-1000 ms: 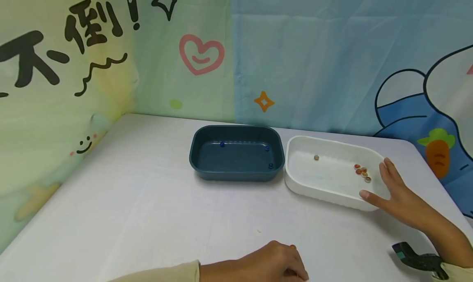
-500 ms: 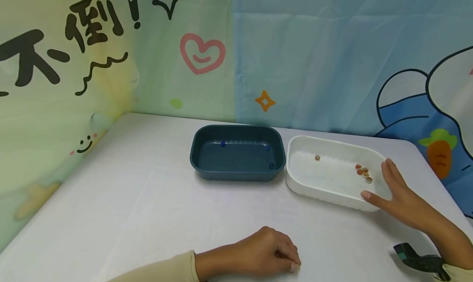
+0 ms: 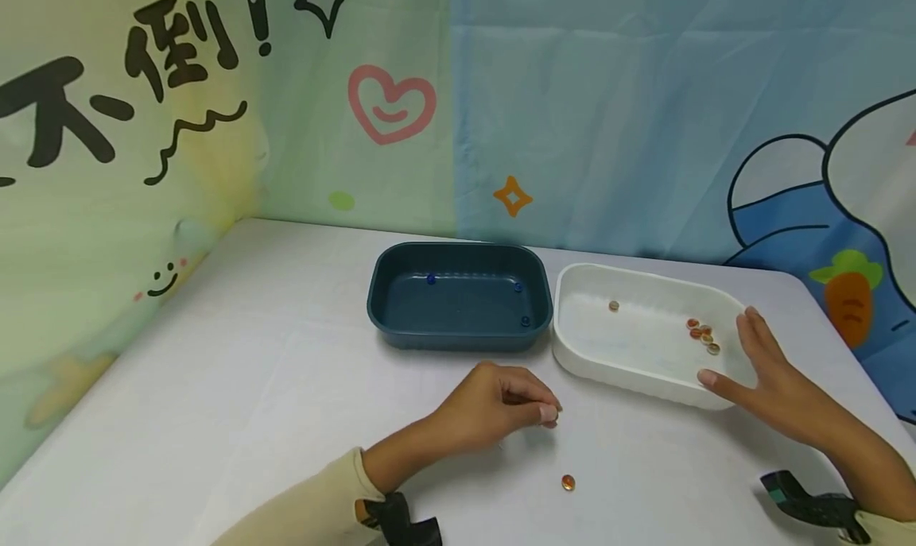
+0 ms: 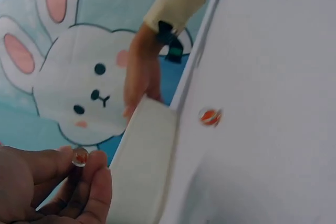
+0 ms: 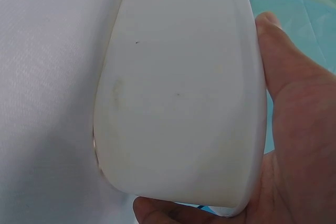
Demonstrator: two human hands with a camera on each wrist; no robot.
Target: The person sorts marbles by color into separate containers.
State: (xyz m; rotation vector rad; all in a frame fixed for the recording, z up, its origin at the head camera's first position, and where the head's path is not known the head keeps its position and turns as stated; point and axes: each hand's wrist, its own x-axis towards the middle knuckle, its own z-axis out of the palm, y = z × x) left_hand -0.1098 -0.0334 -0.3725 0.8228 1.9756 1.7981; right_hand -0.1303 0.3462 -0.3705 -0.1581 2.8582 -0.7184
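My left hand (image 3: pixel 494 407) is above the table in front of the trays, pinching a clear glass marble with orange inside (image 4: pixel 80 157) between thumb and fingertips. Another orange glass marble (image 3: pixel 568 482) lies on the table nearer to me, right of that hand. At the right end of the white tray (image 3: pixel 622 377) my right hand (image 3: pixel 780 387) holds its corner, thumb over the near rim and fingers along the end. Inside this tray several orange and amber marbles (image 3: pixel 700 333) cluster toward the right, and a single amber marble (image 3: pixel 614 306) sits farther left.
A dark blue tray (image 3: pixel 458 342) stands directly left of the white one, with three blue marbles inside, one of them a blue marble (image 3: pixel 431 279). Printed cloth (image 3: pixel 608 133) hangs behind and left of the white-covered table (image 3: pixel 286 411).
My left hand has risen from the near part of the table and moved forward toward the trays, carrying a marble. The marble left on the table now shows fully. My right hand stays put.
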